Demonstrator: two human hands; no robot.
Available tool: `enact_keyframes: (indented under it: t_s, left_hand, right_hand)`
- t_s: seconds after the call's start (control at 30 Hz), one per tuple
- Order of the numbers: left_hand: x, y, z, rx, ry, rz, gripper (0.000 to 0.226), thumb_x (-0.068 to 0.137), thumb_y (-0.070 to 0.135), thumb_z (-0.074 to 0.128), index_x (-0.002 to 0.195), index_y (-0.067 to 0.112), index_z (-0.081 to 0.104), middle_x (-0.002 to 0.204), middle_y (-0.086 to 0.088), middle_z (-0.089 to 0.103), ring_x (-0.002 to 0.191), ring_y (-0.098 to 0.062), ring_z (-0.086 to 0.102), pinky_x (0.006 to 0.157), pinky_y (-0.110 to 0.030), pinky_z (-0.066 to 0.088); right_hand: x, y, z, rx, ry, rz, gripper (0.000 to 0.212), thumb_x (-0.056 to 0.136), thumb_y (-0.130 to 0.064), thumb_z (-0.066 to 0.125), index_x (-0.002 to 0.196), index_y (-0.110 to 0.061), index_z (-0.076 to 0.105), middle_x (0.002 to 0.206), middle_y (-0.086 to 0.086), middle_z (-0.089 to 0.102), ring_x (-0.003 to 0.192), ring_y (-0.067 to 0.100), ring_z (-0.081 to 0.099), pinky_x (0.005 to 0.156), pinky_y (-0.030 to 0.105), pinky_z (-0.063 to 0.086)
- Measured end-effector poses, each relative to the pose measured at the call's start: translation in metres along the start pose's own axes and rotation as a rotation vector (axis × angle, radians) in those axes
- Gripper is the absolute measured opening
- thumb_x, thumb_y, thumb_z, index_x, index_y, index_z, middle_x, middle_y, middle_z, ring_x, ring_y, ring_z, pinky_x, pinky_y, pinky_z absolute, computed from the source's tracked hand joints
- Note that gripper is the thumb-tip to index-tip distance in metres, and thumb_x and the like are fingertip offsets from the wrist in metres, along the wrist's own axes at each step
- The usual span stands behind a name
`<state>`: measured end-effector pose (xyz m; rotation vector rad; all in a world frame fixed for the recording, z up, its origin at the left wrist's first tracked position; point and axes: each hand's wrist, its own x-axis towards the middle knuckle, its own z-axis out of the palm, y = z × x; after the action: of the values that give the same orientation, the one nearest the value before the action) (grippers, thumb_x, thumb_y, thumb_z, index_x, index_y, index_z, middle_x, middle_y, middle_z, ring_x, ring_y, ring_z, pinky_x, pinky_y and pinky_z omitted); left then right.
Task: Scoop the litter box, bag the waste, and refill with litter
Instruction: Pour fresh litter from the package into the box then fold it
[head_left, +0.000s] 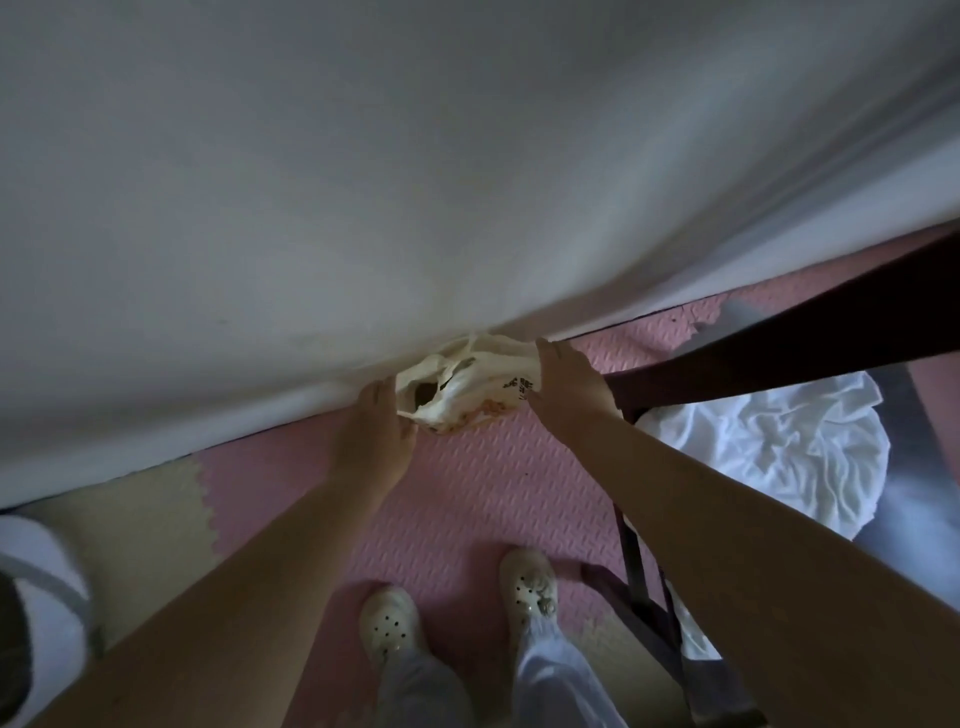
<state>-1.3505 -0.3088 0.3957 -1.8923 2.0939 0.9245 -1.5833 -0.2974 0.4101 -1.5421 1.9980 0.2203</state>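
Observation:
A crumpled white plastic bag (467, 387) with dark print and orange marks sits on the pink floor mat at the foot of the white wall. Its mouth gapes open to the left, showing a dark inside. My left hand (376, 426) grips the bag's left edge, fingers curled at the opening. My right hand (563, 387) holds the bag's right side, with the fingers over its top edge. Both arms reach straight forward and down. No litter box or scoop is in sight.
A dark wooden bar (810, 338) runs from the right toward the bag. A bin lined with a white bag (769, 441) stands at the right. Pink and cream foam mats (467, 509) cover the floor. A white rounded object (36, 597) is at the lower left. My feet wear white clogs.

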Motion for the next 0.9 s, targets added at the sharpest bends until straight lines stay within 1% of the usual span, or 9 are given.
enact_keyframes:
  t_s: [0.13,0.27,0.37,0.47,0.57,0.67,0.73,0.8,0.9]
  left_hand:
    - [0.01,-0.001,0.02,-0.138,0.026,-0.066,0.065,0.091,0.022,0.058,0.147,0.013,0.026,0.141,-0.012,0.039,0.123,-0.03,0.047,0.094,-0.039,0.043]
    - [0.021,0.0,0.029,-0.166,0.075,-0.015,0.06,0.086,0.013,0.063,0.14,0.013,0.038,0.127,-0.014,0.046,0.111,-0.031,0.052,0.086,-0.038,0.044]
    - [0.025,-0.006,0.033,-0.13,0.096,-0.008,0.048,0.085,0.01,0.064,0.13,0.009,0.047,0.119,-0.015,0.048,0.105,-0.032,0.053,0.083,-0.036,0.043]
    - [0.027,-0.015,0.036,-0.076,0.065,-0.015,0.029,0.088,0.009,0.061,0.116,0.003,0.058,0.113,-0.017,0.051,0.099,-0.032,0.054,0.074,-0.029,0.034]
    - [0.019,-0.026,0.039,-0.116,0.053,-0.007,0.012,0.09,0.007,0.057,0.098,0.003,0.064,0.096,-0.014,0.052,0.086,-0.026,0.052,0.066,-0.026,0.025]
    - [-0.003,-0.039,0.029,-0.124,0.079,0.008,0.009,0.087,0.004,0.056,0.084,0.008,0.064,0.081,-0.006,0.049,0.074,-0.019,0.047,0.063,-0.029,0.031]
    - [-0.02,-0.048,0.011,-0.107,0.117,0.039,0.009,0.088,0.003,0.057,0.085,0.006,0.066,0.08,-0.005,0.05,0.072,-0.02,0.047,0.063,-0.031,0.034]
    - [-0.038,-0.054,-0.015,-0.089,0.165,0.078,0.007,0.088,0.006,0.059,0.085,0.008,0.066,0.082,-0.004,0.05,0.073,-0.022,0.049,0.064,-0.03,0.03]
    - [-0.078,-0.054,-0.072,-0.053,0.212,0.165,0.006,0.088,0.01,0.062,0.082,0.009,0.063,0.08,-0.003,0.051,0.074,-0.025,0.053,0.063,-0.029,0.029]
  right_hand:
    - [0.008,0.002,0.022,-0.04,0.099,0.008,0.06,0.093,-0.027,0.058,0.144,-0.012,0.029,0.138,0.01,0.034,0.125,0.026,0.038,0.091,0.036,0.045]
    - [0.01,0.003,0.04,-0.03,0.169,0.056,0.041,0.089,-0.011,0.062,0.127,-0.011,0.048,0.128,0.01,0.042,0.115,0.027,0.046,0.077,0.035,0.046]
    - [0.011,0.006,0.05,0.034,0.211,0.095,0.034,0.086,0.0,0.059,0.118,-0.01,0.054,0.118,0.01,0.051,0.106,0.027,0.052,0.076,0.036,0.046]
    - [0.011,0.01,0.054,0.047,0.193,0.127,0.021,0.089,-0.001,0.053,0.108,-0.005,0.06,0.11,0.012,0.057,0.1,0.029,0.056,0.077,0.037,0.047]
    - [0.003,0.014,0.057,0.053,0.214,0.109,0.017,0.091,-0.003,0.05,0.102,-0.002,0.063,0.106,0.014,0.06,0.096,0.031,0.057,0.073,0.035,0.043]
    - [-0.014,0.017,0.051,0.055,0.235,0.081,0.016,0.094,-0.008,0.049,0.101,0.0,0.061,0.104,0.016,0.059,0.095,0.032,0.056,0.072,0.036,0.041]
    - [-0.03,0.015,0.037,0.088,0.263,0.049,0.017,0.094,-0.01,0.049,0.099,0.0,0.062,0.102,0.016,0.059,0.093,0.032,0.056,0.074,0.039,0.044]
    - [-0.048,0.008,0.016,0.123,0.293,-0.008,0.017,0.095,-0.012,0.05,0.096,-0.001,0.062,0.099,0.014,0.059,0.091,0.03,0.056,0.076,0.041,0.046]
    - [-0.086,-0.008,-0.029,0.161,0.339,-0.11,0.015,0.094,-0.015,0.053,0.09,-0.003,0.062,0.092,0.01,0.06,0.087,0.029,0.056,0.073,0.037,0.043]
